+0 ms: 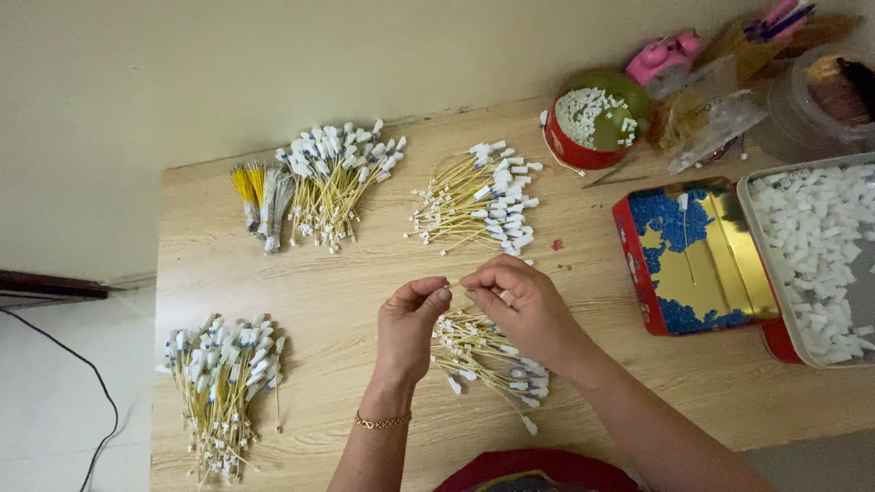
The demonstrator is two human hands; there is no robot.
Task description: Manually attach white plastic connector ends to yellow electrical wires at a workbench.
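So both hands meet over the middle of the wooden table [346, 301]. The left hand [410, 323] and right hand [524, 305] each have fingertips pinched together on one thin yellow stick [453, 284], held just above a loose heap of sticks [488, 360] with white tips right under the palms.

Progress-wise, looks like a good chunk is behind them: three tidy piles of tipped sticks sit around the table, one at the near left [223, 383], one at the far left [337, 178] and one in the far middle [478, 205]. Beside the far-left pile there's a small bunch of yellow and grey tassel-looking things [260, 196]. Plenty left though, judging by the supplies.

Containers: a round red tin [570, 150] holds small white bits, a big tray [820, 264] at the right is full of the same white pieces, and a flat red tin lid [697, 251] with blue and gold print holds just one stick.
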